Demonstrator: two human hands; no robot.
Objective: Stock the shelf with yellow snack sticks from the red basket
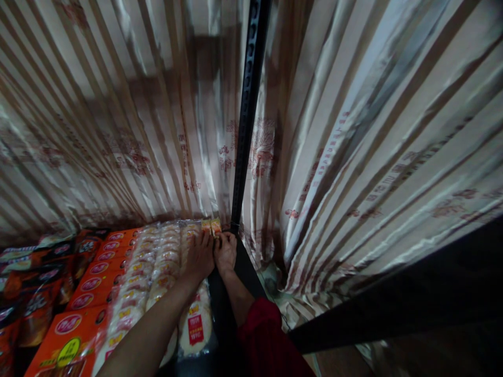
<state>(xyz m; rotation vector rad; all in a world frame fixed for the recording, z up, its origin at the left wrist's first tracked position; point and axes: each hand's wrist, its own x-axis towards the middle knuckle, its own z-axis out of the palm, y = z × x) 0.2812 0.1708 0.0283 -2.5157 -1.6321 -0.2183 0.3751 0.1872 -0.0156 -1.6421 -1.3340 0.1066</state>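
Note:
At the far end of a black shelf [218, 293], my two hands are side by side. My left hand [200, 256] lies over the rightmost row of clear-wrapped round flat cakes [198, 314], fingers stretched forward and loosely apart. Just beyond its fingertips is a small orange-yellow packet [206, 225]. My right hand [225, 252] has its fingers curled at a second small orange-yellow packet [216, 226] by the corner post. Its grip is partly hidden and dim. More wrapped cakes [137, 267] stand in overlapping rows left of my left forearm.
A black slotted metal post [247, 104] rises at the shelf corner. Pleated printed curtains [157, 104] hang behind and to the right. Orange boxes [90, 283] and dark orange bags [39, 293] fill the left. A dark bar [393, 293] crosses the lower right.

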